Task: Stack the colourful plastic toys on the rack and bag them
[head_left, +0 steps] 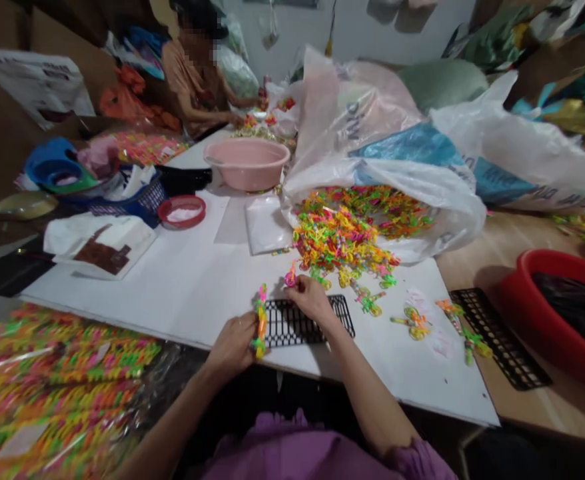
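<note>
A black plastic grid tray [292,327] lies at the front edge of the white table. A row of small bright plastic toys [261,323] stands along its left end, with my left hand [235,340] resting beside them, its fingers curled against the tray's end. Over the tray's far edge, my right hand [310,297] pinches a small pink and orange plastic toy [291,275]. Beyond it, a heap of similar toys [332,233] spills from the mouth of a white plastic bag [437,227]. The toys' exact kind is too small to make out.
Loose toys [415,323] lie to the right, near a second black grid [502,340] and a red basin [527,293]. A pink basin [247,163], red basket [182,212] and white pouch [97,243] stand farther back. Packed toys [62,380] lie lower left. Another person [197,80] sits across.
</note>
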Available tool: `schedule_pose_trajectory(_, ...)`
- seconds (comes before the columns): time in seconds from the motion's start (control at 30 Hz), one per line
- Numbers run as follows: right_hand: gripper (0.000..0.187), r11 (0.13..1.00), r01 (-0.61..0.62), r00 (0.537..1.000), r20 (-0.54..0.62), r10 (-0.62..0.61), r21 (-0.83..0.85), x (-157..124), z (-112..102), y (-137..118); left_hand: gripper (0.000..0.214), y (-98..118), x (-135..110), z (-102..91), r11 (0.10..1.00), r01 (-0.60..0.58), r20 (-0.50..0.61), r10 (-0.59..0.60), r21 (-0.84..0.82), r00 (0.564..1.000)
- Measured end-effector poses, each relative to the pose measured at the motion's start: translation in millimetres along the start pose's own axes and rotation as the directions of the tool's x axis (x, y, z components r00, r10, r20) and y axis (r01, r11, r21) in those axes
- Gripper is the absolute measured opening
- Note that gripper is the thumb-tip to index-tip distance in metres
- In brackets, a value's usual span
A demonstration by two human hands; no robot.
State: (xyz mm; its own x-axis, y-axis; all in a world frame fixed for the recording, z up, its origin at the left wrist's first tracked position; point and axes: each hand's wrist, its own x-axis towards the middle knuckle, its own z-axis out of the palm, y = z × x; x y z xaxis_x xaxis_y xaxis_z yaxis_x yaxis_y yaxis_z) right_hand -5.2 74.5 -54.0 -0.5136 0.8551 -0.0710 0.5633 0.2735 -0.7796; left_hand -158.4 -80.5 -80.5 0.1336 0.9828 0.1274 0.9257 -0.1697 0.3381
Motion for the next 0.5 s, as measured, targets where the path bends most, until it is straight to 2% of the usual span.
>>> schedule_pose_trajectory(0.1,0.010,0.984,-0.008,1.000,0.001,0.007,0.178,-28,14,3,0.033,0,7,-2.3,1.000,0.013,0.019,-0.013,0.005,1.000)
schedule_pose_trajectory(0.23,0.014,0.951,0.018,0.999,-0.055,-0.001,0.308,-35,31,-4,0.032,-6,3,-14.8,0.997,-0.024,0.029,0.027,-0.077,0.999)
schedule_pose_trajectory(0.27,0.014,0.952,0.033,0.999,-0.051,-0.019,0.305,-33,33,-7,0.031,-7,3,-22.5,0.995,0.003,-0.007,-0.004,-0.100,1.000)
schedule_pose_trajectory(0.33,0.012,0.961,0.049,0.998,-0.042,-0.039,0.271,-30,34,-12,0.028,-4,5,-43.1,0.984,0.109,-0.161,-0.132,-0.140,0.978)
schedule_pose_trajectory(0.4,0.009,0.971,0.045,0.998,-0.050,-0.034,0.234,-29,31,-18,0.024,7,13,-65.8,0.963,0.196,-0.344,-0.250,-0.183,0.905)
schedule_pose_trajectory(0.43,0.009,0.977,0.043,0.998,-0.060,-0.031,0.210,-30,28,-22,0.023,15,18,-75.3,0.959,0.202,-0.405,-0.267,-0.196,0.874)
schedule_pose_trajectory(0.47,0.008,0.983,0.044,0.997,-0.066,-0.033,0.177,-31,23,-25,0.023,24,23,-82.5,0.961,0.193,-0.436,-0.262,-0.196,0.861)
schedule_pose_trajectory(0.5,0.007,0.990,0.046,0.997,-0.068,-0.037,0.134,-33,18,-29,0.024,34,29,-86.7,0.967,0.179,-0.435,-0.242,-0.182,0.868)
